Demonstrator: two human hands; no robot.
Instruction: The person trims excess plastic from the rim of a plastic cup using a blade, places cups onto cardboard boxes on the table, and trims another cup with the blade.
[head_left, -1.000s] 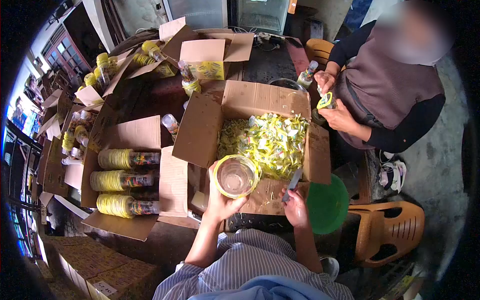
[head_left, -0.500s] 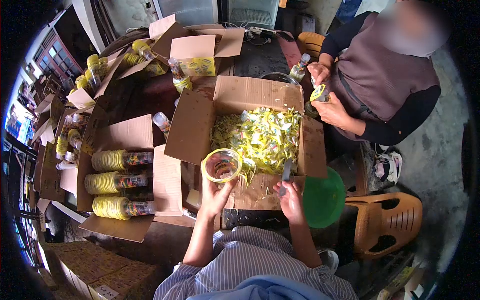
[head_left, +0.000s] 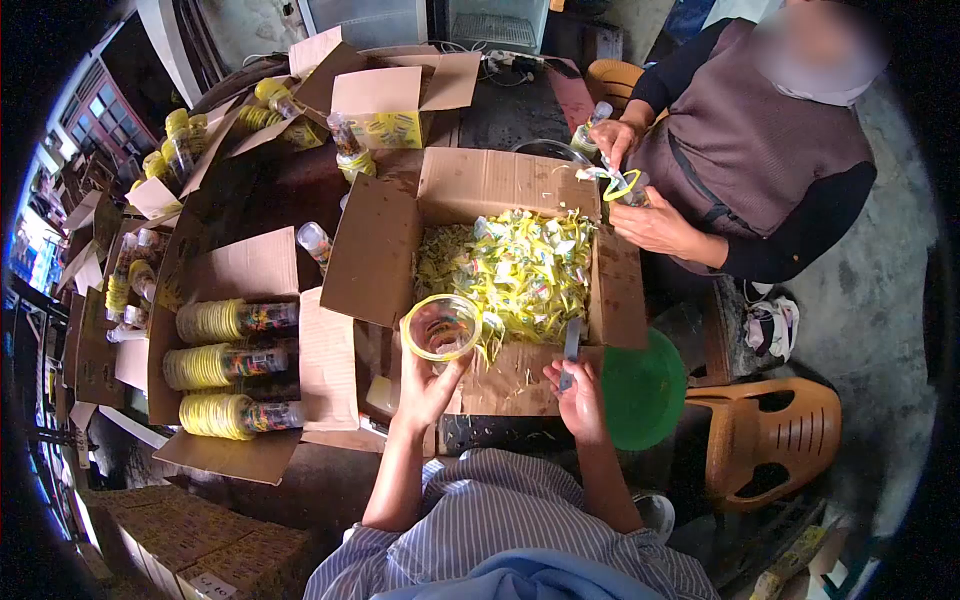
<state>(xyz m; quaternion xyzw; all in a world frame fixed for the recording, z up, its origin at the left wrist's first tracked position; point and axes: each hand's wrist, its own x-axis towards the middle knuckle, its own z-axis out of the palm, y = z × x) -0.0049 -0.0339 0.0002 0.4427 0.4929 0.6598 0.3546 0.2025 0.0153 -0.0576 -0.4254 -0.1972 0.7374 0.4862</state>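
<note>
The open box [head_left: 515, 180] sits on the desk [head_left: 510, 105] with yellow scraps [head_left: 532, 262] heaped inside. At the box's near left corner, the left hand [head_left: 428, 388] curls around a clear cup [head_left: 441, 330], its yellow-rimmed mouth turned up toward the head camera. Over the box's near flap, right of its middle, the right hand [head_left: 579, 397] is partly closed, palm up, on a flat grey tool [head_left: 571, 345]. The tool's free end points toward the scraps; whether it touches them I cannot tell.

The cup's wall looks thin, so a light, even wrap seems best: firm enough to stop it turning, too soft to dent it. The tool's edge may be sharp; any contact with the rim is best light, running away from the left thumb. Holding the cup over the box should let loose bits drop inside it, away from the green basin [head_left: 645, 392] by its near right corner. The co-worker's hands [head_left: 650, 226], beyond the box's right side, deserve clearance.
</note>
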